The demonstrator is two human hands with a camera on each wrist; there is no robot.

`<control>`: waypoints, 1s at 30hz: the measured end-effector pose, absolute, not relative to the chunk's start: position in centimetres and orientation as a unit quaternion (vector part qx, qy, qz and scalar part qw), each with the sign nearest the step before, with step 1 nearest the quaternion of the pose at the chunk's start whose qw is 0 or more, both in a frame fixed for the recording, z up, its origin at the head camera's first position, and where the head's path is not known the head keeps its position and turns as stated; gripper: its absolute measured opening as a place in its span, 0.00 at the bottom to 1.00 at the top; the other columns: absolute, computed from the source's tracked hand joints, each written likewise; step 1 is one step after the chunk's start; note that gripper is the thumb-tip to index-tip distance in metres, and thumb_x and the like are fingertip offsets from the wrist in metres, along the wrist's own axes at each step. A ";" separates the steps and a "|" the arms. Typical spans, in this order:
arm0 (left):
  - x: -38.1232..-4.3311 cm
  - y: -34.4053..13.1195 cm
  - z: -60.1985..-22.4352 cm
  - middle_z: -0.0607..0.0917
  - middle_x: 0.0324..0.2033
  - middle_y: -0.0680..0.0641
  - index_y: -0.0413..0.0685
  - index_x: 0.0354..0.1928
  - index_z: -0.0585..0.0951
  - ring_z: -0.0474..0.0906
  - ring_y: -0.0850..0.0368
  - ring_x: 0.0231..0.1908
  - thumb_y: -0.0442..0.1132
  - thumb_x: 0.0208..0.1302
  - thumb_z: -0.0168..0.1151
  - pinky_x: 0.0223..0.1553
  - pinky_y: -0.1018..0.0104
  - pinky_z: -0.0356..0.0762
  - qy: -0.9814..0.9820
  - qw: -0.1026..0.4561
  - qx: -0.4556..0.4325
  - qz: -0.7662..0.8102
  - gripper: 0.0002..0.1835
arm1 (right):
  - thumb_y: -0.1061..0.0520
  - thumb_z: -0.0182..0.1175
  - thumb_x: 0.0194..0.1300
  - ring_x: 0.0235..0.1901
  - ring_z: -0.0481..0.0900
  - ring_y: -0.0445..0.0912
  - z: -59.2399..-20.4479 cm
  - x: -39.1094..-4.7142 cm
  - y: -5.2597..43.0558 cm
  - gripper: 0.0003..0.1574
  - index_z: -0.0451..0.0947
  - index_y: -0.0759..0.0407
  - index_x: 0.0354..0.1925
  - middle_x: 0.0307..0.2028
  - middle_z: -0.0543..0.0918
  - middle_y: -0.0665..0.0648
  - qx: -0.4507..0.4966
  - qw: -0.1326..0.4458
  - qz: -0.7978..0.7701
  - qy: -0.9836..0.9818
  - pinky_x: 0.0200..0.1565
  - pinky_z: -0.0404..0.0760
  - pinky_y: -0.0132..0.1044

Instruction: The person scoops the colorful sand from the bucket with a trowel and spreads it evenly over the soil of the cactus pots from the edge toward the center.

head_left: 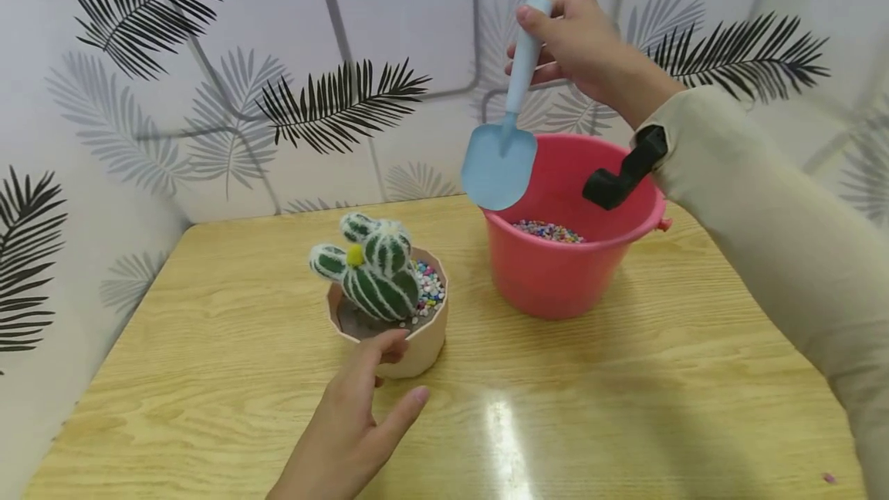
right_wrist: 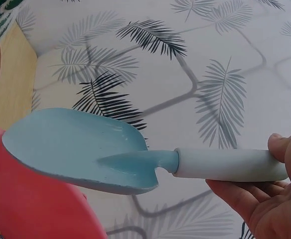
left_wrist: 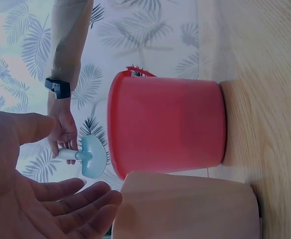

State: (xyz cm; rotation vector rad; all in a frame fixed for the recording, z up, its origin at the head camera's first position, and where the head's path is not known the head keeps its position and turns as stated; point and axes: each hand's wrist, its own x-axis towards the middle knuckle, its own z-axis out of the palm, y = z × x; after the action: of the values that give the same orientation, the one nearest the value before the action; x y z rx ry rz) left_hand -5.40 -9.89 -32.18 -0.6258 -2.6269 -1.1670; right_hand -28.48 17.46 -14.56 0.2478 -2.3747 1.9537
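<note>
Left fingers (head_left: 380, 346) beside part-hidden pot (head_left: 428, 344)

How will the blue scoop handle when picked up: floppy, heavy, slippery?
Probably stiff: the blue scoop shows no visible sag, held only by its pale handle. Likely light, since the right hand alone holds it, near the handle's end. Possibly slippery: the handle looks smooth, without visible ridges.

Bright — tabletop (head_left: 208, 376) glare (soft shadows).

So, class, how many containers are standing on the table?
2: the beige pot, holding the cactus, and the red bucket, farther back to its right.
</note>
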 end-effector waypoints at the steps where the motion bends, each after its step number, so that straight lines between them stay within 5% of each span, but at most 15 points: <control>1: -5.4 -9.8 -32.2 0.79 0.49 0.49 0.46 0.59 0.71 0.75 0.59 0.51 0.43 0.62 0.63 0.46 0.62 0.78 -0.888 0.097 -0.212 -0.395 0.25 | 0.48 0.52 0.69 0.35 0.84 0.46 -14.5 -28.5 17.6 0.26 0.61 0.62 0.57 0.39 0.78 0.56 0.080 0.030 0.631 -0.771 0.32 0.83 0.32; 13: -6.1 -8.3 -32.2 0.77 0.49 0.54 0.51 0.59 0.71 0.73 0.60 0.50 0.45 0.63 0.63 0.49 0.61 0.76 -0.880 0.075 -0.225 -0.412 0.24 | 0.45 0.51 0.69 0.35 0.84 0.43 -14.5 -28.3 19.7 0.25 0.61 0.57 0.56 0.40 0.78 0.54 0.080 0.046 0.604 -0.792 0.34 0.83 0.31; 20: -6.8 -7.3 -31.8 0.75 0.50 0.55 0.51 0.62 0.68 0.72 0.62 0.50 0.46 0.64 0.62 0.49 0.62 0.77 -0.877 0.049 -0.232 -0.417 0.26 | 0.43 0.51 0.69 0.36 0.84 0.41 -14.7 -28.1 21.2 0.26 0.62 0.57 0.57 0.40 0.79 0.51 0.069 0.050 0.582 -0.808 0.48 0.80 0.37; 30: -7.8 -5.7 -31.7 0.75 0.53 0.54 0.50 0.64 0.66 0.71 0.62 0.53 0.48 0.64 0.61 0.53 0.59 0.74 -0.867 0.032 -0.238 -0.436 0.29 | 0.43 0.49 0.69 0.36 0.84 0.39 -15.3 -28.0 22.3 0.25 0.62 0.56 0.57 0.40 0.79 0.50 0.076 0.056 0.557 -0.825 0.47 0.80 0.35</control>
State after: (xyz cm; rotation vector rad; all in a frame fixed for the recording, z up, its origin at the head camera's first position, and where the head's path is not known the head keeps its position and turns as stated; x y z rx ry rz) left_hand -7.81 -5.73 -31.72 -0.7316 -2.6705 -1.3424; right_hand -28.00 22.33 -15.31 0.2319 -2.5032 1.6905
